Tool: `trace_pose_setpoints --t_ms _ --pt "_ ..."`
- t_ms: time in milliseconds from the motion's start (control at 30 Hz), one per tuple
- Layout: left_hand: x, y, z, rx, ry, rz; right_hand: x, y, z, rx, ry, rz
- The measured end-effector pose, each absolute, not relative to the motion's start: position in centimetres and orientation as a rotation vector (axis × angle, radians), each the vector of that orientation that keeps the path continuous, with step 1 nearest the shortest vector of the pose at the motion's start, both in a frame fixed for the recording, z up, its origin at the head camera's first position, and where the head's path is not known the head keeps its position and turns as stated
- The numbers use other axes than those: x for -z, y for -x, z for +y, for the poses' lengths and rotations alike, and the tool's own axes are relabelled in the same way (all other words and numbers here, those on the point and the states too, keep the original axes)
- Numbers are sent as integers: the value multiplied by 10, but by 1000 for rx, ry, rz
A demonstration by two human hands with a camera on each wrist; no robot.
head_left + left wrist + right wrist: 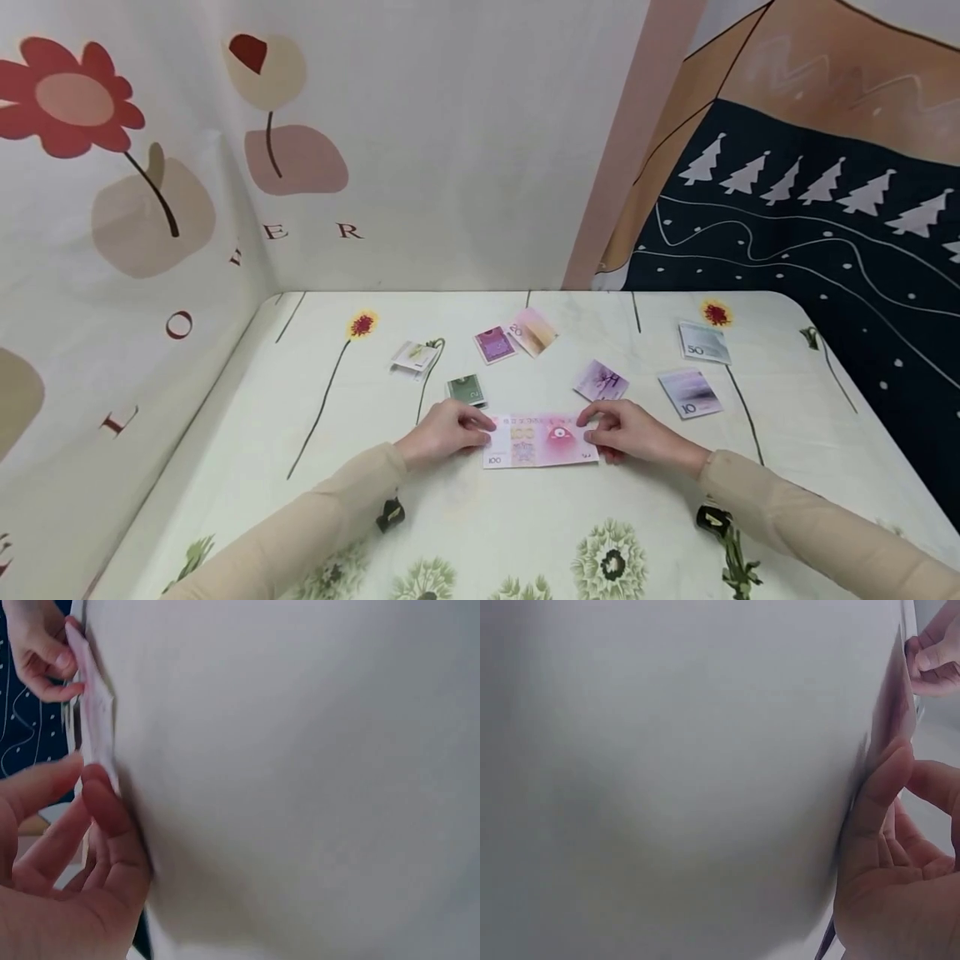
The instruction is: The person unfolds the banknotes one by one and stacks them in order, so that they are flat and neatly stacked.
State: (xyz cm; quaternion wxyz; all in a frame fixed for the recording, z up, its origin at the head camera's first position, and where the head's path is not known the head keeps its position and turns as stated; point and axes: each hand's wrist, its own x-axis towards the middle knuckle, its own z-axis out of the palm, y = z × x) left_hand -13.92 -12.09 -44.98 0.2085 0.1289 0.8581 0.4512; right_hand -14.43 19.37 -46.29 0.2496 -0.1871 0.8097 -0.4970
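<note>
A pink banknote (540, 442) marked 100 lies spread out between my two hands, showing a faint crease near its middle. My left hand (446, 433) pinches its left end between thumb and fingers. At the opposite end, my right hand (637, 433) grips the note's right edge, thumb near the top corner. In the left wrist view the banknote (97, 720) appears nearly edge-on, close over the cloth. The right wrist view shows the thumb against the near end of the same banknote (894, 709). A folded green note (467, 389) is just beyond the left fingers.
Farther back lie a purple note (602, 381), a folded magenta note (495, 344), an orange-pink note (536, 332) and a pale folded note (414, 357). To the right are notes marked 50 (705, 343) and 10 (690, 393). A flower-printed cloth (480, 517) covers the table.
</note>
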Motion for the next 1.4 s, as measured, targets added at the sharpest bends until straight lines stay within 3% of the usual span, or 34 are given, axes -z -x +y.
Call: trace_pose_setpoints --t_ms 633,1400 --pt "434 155 -110 -1253 -342 2201 451 155 197 1370 582 2193" --pt "412 191 -74 -1474 -355 2124 427 179 239 1582 327 2291"
